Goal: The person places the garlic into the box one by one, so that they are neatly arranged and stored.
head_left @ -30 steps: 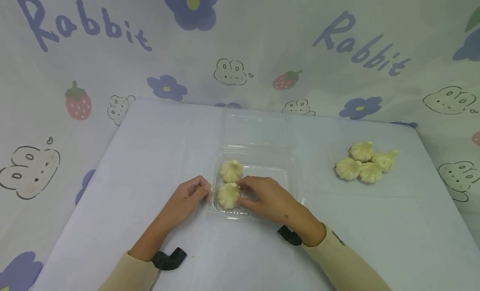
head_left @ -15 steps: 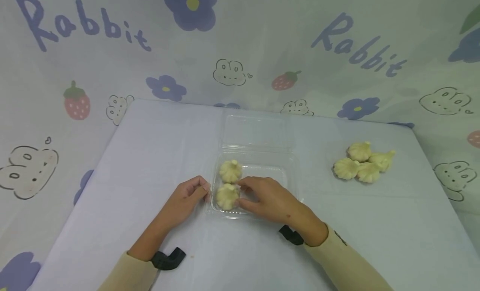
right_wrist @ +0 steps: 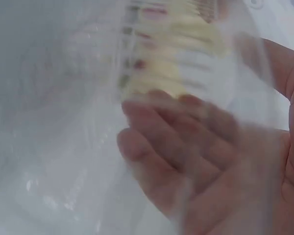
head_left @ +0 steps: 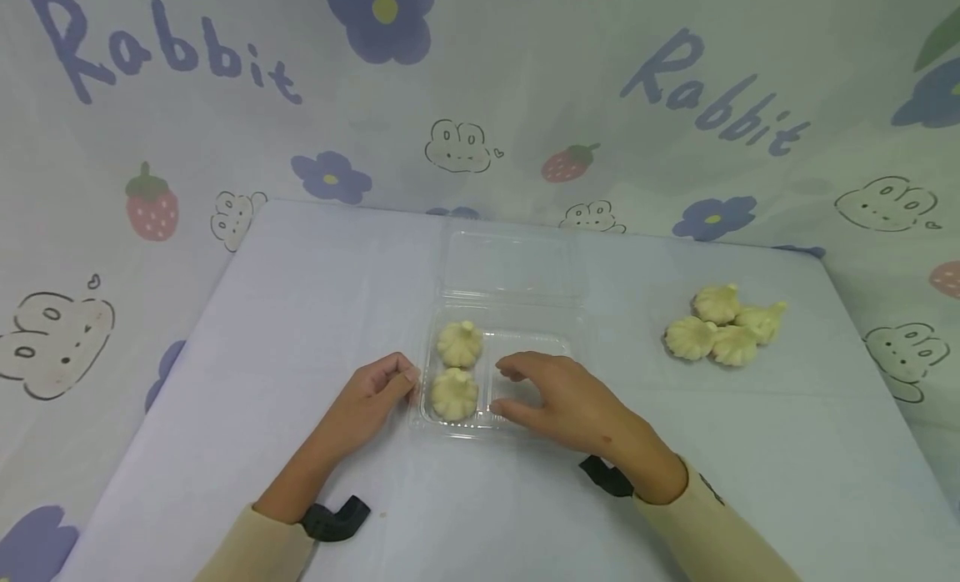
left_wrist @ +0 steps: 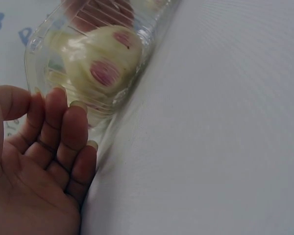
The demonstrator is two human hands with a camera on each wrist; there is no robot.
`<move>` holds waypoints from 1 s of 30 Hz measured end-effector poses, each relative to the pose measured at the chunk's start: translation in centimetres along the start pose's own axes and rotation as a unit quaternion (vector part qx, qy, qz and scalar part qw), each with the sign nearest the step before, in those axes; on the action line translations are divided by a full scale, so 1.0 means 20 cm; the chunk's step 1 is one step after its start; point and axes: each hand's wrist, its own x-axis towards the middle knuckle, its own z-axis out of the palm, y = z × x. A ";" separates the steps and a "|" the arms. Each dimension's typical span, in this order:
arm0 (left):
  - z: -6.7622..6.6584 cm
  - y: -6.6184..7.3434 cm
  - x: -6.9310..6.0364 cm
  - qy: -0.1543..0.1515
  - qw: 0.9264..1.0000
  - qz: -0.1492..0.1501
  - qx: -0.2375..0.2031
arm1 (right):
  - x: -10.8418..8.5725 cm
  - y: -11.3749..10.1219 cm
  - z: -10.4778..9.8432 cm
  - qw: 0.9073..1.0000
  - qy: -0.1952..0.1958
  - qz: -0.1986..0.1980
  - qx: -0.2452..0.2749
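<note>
Two pale garlic bulbs, a rear one (head_left: 460, 344) and a front one (head_left: 454, 394), sit in the left part of a clear plastic container (head_left: 525, 342). My left hand (head_left: 372, 401) pinches the container's left rim between thumb and forefinger; the left wrist view shows this hand (left_wrist: 49, 147) beside the clear wall, a bulb (left_wrist: 105, 58) behind it. My right hand (head_left: 573, 403) is over the container's right part, thumb and fingers apart, holding nothing. Through blurred clear plastic, the right wrist view shows its relaxed fingers (right_wrist: 171, 132).
Several more garlic bulbs (head_left: 733, 344) lie in a cluster on the white table (head_left: 315, 273) at the right. The container's clear lid (head_left: 510, 261) lies folded back behind it. A patterned cloth (head_left: 510, 73) hangs behind the table.
My right hand has let go of the front bulb and moved to the right, away from it. The front bulb has shifted slightly left. My left hand stays at the rim.
</note>
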 end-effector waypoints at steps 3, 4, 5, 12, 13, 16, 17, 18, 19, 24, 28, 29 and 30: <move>0.00 0.00 0.00 0.000 1.000 0.002 0.000 | -0.04 0.00 -0.04 1.000 0.012 0.014 -0.006; 0.00 0.00 0.00 0.000 1.000 0.003 0.000 | -0.05 0.00 -0.05 1.000 0.018 0.015 -0.010; 0.00 0.00 0.00 -0.001 1.000 0.004 0.000 | -0.06 0.00 -0.06 0.999 0.023 0.017 -0.013; 0.00 -0.01 0.00 -0.001 1.000 0.005 0.005 | -0.14 0.01 -0.09 0.996 0.070 0.021 -0.043; 0.00 -0.01 0.00 -0.001 1.000 0.005 0.005 | -0.15 0.01 -0.10 0.996 0.078 0.022 -0.049; 0.00 -0.01 0.00 -0.001 1.000 0.005 0.005 | -0.18 0.03 -0.11 0.993 0.099 0.023 -0.064; 0.00 -0.01 0.00 0.000 1.000 0.005 0.005 | -0.19 0.03 -0.11 0.992 0.105 0.023 -0.066; 0.00 -0.01 0.00 0.000 1.000 0.005 0.004 | -0.20 0.04 -0.12 0.992 0.109 0.023 -0.067; 0.00 -0.01 0.00 -0.001 1.000 0.004 0.003 | -0.21 0.04 -0.12 0.991 0.112 0.024 -0.067; 0.00 -0.02 0.00 -0.004 1.000 0.002 -0.002 | -0.26 0.09 -0.14 0.988 0.131 0.028 -0.071; 0.00 -0.02 0.00 -0.006 1.000 0.005 -0.005 | -0.30 0.13 -0.17 0.985 0.154 0.037 -0.073; 0.00 -0.01 0.00 -0.005 1.000 0.006 -0.005 | -0.31 0.14 -0.17 0.984 0.159 0.037 -0.073; 0.00 -0.01 0.00 -0.005 1.000 0.006 -0.004 | -0.32 0.15 -0.18 0.983 0.163 0.039 -0.072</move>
